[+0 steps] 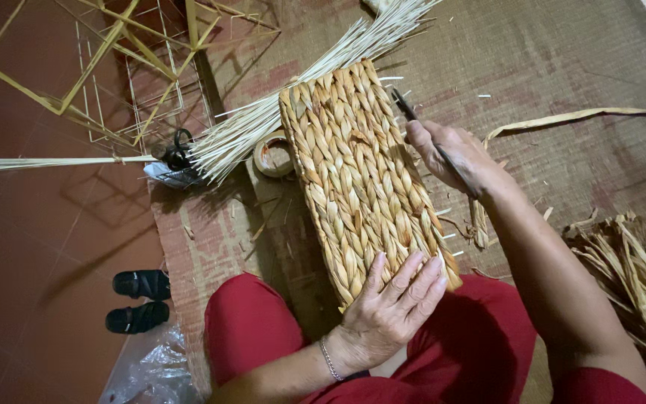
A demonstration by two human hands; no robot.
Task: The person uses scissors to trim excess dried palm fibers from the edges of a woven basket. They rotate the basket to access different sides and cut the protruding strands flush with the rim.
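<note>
**Trimming the edge of the woven panel**

Holding the woven panel (357, 179) across my lap, I keep it steady with my left hand (390, 310), fingers spread flat and pressed on its near end above my red trousers (256, 329); my right hand (450, 153) is closed around a dark slim tool (413, 116), scissors or a blade as far as I can tell, its tip touching the panel's right edge; short cut stubs stick out along that edge, so I judge the step to be trimming loose ends from the finished braid; the next move, to my mind, calls for a firm press from the left hand and a small, careful bite close to the weave, without nicking the plaited strands.

Under me lies a worn woven mat (547, 97), littered with snippets; a bundle of pale straight stalks (285, 112) fans out from beneath the panel's far end; a roll of tape (272, 155) sits just beside the panel, near a dark pair of scissors (179, 150); a heap of dried leaf strips (629, 277) lies at my right; beyond the mat is reddish tiled floor (31, 247), with a wire-and-slat frame (128, 67) and a pair of black sandals (140, 299).
</note>
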